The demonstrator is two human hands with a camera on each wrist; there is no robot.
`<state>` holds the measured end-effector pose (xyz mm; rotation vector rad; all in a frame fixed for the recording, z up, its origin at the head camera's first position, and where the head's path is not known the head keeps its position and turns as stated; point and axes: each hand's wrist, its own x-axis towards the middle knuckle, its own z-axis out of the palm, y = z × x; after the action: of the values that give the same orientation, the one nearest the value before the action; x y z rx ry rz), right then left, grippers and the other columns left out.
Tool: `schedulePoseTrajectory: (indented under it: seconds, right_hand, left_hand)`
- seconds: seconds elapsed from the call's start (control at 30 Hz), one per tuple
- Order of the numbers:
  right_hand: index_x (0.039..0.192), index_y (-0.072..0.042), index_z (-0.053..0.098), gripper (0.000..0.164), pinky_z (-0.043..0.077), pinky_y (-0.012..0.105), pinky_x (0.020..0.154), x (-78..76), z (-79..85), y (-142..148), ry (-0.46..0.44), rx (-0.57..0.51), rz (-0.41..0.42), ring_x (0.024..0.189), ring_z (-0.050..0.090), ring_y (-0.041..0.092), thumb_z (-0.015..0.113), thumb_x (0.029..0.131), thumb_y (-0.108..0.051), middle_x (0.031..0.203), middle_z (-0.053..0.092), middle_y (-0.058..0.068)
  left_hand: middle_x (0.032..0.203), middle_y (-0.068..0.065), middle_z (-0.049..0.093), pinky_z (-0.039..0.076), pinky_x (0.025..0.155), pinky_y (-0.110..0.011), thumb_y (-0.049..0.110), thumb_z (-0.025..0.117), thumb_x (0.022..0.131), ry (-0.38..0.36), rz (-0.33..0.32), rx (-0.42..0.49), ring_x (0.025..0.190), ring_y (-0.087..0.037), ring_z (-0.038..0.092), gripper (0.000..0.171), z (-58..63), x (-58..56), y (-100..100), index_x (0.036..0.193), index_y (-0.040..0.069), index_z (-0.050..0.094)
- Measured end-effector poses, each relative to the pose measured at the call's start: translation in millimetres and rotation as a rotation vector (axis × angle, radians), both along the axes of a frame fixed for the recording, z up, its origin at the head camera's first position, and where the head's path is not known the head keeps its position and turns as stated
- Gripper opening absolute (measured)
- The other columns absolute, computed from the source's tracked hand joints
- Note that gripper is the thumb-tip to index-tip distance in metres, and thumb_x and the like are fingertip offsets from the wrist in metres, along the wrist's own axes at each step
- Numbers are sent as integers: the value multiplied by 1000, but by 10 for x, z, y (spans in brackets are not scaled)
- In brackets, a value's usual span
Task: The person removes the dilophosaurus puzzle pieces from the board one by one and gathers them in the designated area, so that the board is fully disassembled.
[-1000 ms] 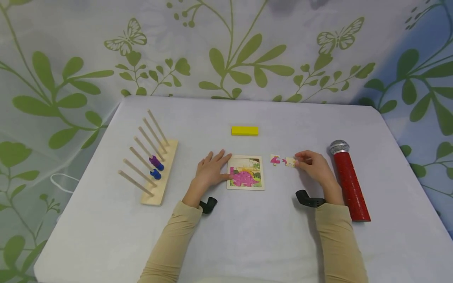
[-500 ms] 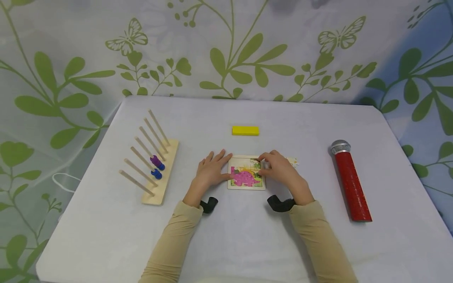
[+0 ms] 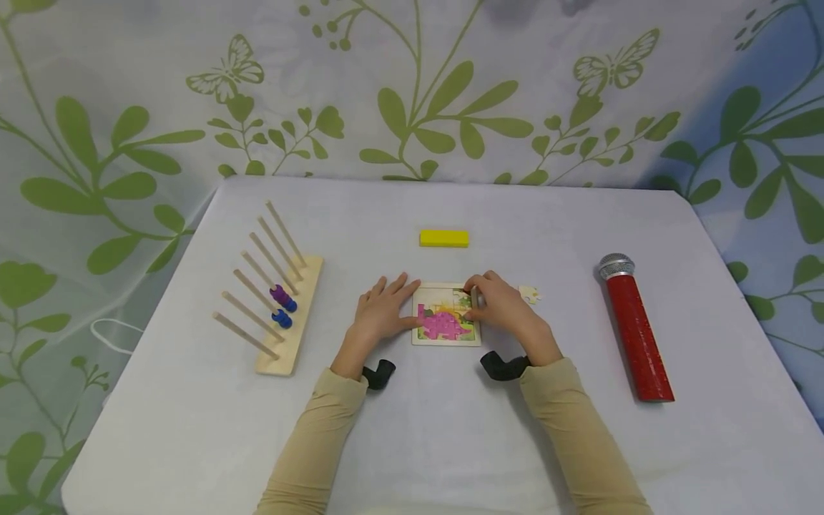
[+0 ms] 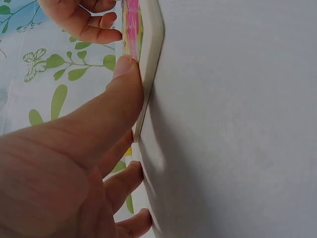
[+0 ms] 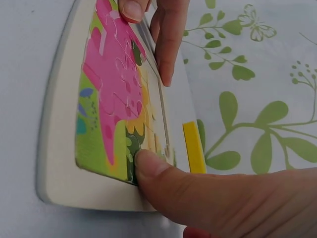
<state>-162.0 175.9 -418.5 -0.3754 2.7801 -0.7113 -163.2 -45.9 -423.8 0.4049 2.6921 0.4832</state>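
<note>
A small framed jigsaw puzzle [image 3: 444, 327] with a pink dinosaur lies on the table between the hands. My left hand [image 3: 381, 315] is spread at its left side. The left thumb [image 4: 130, 74] rests on the frame, and the other fingers reach along and past the left edge. My right hand [image 3: 508, 306] is at the right edge, its thumb and forefinger apart. In the right wrist view, the right thumb [image 5: 153, 163] touches the dark green part of the picture; the forefinger is hidden there. A loose jigsaw piece [image 3: 530, 295] lies just beyond the right hand.
A wooden peg rack [image 3: 302, 307] with blue and purple pieces on its pegs stands at the left. The yellow block [image 3: 444, 238] lies behind the puzzle. At the right lies a red microphone [image 3: 637, 336]. A patterned cloth [image 3: 412, 86] hangs behind the table.
My right hand has moved left from the loose pieces to the puzzle's right edge. The loose pink piece seen earlier is out of sight. The left hand has stayed in place.
</note>
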Motion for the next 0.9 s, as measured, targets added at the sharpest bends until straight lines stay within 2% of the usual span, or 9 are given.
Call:
schedulePoseTrajectory:
  seconds: [0.27,0.43,0.63,0.8,0.9]
  right_hand:
    - [109,-1,49,44,40,35,71,-9,-2,18,-7,-126,14,82,46,24,75,75,-12,104,50,13]
    - [113,0,50,46,42,36,75,-2,-30,41,-1,-164,-5,85,47,25,74,75,-10,108,52,13]
    - [111,0,54,36,43,36,73,6,-52,66,39,-202,-22,84,49,25,69,80,-7,104,53,12]
    - [109,-1,57,31,43,35,70,4,-81,98,69,-217,-25,81,49,23,68,81,-10,101,55,12]
    - [110,-4,58,30,41,34,68,12,-69,200,45,-261,-29,79,48,23,67,83,-14,98,55,12]
  left_hand:
    - [150,1,15,14,104,-53,45,63,81,-8,2,-1,136,-32,6,75,10,-2,5,143,26,27]
    - [150,0,16,14,104,-53,45,63,81,-2,3,-3,136,-32,6,75,10,-7,10,143,26,27]
    - [150,0,16,14,103,-53,45,63,81,4,0,-1,135,-32,7,75,10,-8,12,143,26,27]
    - [150,0,15,14,103,-54,45,62,81,-4,-6,4,135,-32,6,75,14,-1,4,144,26,27]
    - [150,1,14,14,104,-54,45,62,81,-13,-2,2,136,-32,6,75,20,2,-10,144,26,26]
